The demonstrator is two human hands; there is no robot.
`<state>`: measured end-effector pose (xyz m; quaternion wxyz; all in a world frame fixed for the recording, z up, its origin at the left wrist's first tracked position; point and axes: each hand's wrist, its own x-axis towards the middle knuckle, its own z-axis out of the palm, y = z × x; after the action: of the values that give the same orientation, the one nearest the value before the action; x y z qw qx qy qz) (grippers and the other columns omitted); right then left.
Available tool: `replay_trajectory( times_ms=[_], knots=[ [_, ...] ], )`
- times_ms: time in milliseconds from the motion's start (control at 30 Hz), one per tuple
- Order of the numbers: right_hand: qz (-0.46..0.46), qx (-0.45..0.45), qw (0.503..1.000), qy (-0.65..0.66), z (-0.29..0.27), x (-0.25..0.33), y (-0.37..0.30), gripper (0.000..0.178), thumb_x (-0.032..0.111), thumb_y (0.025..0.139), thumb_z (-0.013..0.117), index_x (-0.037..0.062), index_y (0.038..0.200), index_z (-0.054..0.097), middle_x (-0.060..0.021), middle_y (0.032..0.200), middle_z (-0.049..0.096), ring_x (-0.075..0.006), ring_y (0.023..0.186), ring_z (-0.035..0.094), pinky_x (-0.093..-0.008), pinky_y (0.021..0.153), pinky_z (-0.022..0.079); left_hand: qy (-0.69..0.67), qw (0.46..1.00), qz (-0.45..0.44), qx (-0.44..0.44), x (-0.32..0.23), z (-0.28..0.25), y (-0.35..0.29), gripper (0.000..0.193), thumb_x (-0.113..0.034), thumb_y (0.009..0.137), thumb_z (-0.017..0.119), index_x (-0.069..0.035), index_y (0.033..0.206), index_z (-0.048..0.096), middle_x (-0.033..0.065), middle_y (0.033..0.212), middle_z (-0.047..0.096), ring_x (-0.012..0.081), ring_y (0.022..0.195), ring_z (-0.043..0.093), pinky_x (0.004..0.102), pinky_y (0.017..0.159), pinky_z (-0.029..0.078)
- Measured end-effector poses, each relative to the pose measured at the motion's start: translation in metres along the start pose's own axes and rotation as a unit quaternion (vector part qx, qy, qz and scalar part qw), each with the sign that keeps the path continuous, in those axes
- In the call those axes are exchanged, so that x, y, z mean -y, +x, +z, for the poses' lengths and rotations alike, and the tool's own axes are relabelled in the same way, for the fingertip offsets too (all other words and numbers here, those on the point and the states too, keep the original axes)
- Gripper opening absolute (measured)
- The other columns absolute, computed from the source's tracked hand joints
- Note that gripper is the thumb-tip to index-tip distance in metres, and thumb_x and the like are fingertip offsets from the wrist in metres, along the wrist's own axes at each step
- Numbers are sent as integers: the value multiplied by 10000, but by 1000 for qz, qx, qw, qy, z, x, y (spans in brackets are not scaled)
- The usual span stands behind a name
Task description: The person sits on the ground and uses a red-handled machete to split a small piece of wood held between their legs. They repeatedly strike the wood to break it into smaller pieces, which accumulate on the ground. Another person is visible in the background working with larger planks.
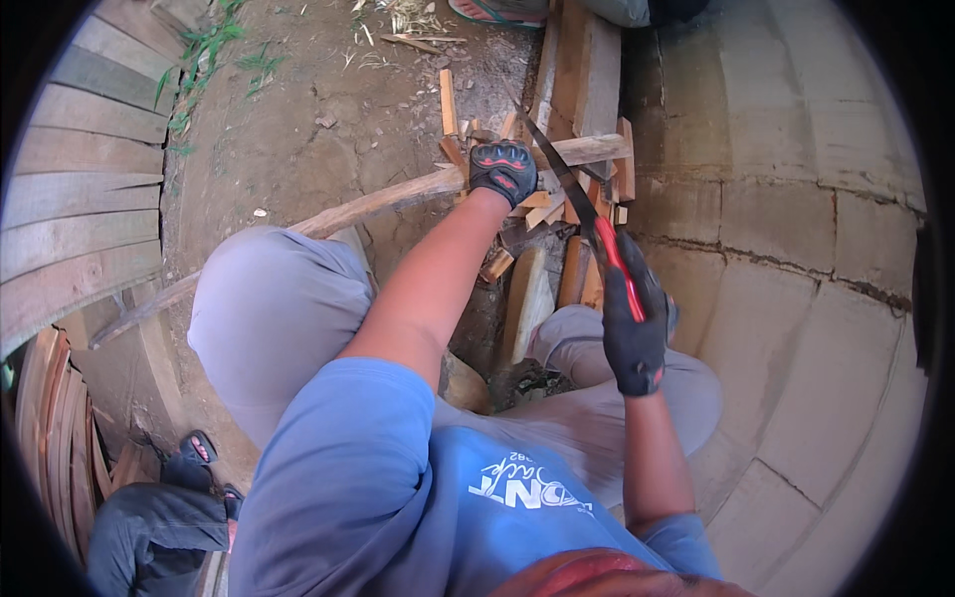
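A long, slightly bent wooden pole [398, 196] runs from the lower left, across my raised knee, to the pile of wood in front of me. My left hand [502, 171], in a black and red glove, is closed around it close to its far right end. In my gloved right hand [637, 318] is the red and black handle of a handsaw [569, 182]. Its dark blade points up and left, crossing the pole just right of my left hand. Whether the teeth bite into the wood cannot be made out.
Short wood offcuts [540, 212] lie beneath the pole, beside longer planks [597, 75]. A concrete block wall [776, 224] rises on the right. Someone's sandalled foot [507, 10] shows at the top; another person's leg [159, 522] is at lower left near stacked boards [65, 428].
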<state>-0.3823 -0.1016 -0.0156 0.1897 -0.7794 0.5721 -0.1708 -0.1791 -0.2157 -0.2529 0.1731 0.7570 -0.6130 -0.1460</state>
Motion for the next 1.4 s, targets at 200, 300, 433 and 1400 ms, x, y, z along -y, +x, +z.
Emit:
replay_trajectory(
  times_ms=[200,300,433,1400],
  knots=[
    [-25,16,999,17,58,6,56,396,269,1061,589,117,1413,688,-210,1239,752,-393,1144,724,-467,985,559,0,999,3,46,-5,5,-9,221,-232,866,637,-101,945,796,155,968,795,315,930,780,468,785,585],
    [-37,-6,998,47,68,-5,73,399,295,1054,607,105,1390,702,-215,1254,748,-389,1182,710,-468,998,556,21,999,-2,27,-6,-4,1,225,-225,871,634,-103,964,798,148,1000,798,315,961,780,473,799,584],
    [-23,-2,998,62,61,-4,87,400,315,1026,657,79,1339,736,-204,1268,752,-374,1193,713,-459,1019,551,9,999,-19,39,-4,-10,4,239,-212,894,607,-104,987,799,143,1048,798,318,1004,775,482,837,583],
    [55,44,990,123,96,-37,19,486,347,1093,586,148,1537,588,-207,1442,664,-367,1290,665,-443,1069,515,-6,987,57,149,19,-27,0,517,-399,836,730,-42,1203,662,229,1163,762,413,1104,738,510,961,578]
  ],
)
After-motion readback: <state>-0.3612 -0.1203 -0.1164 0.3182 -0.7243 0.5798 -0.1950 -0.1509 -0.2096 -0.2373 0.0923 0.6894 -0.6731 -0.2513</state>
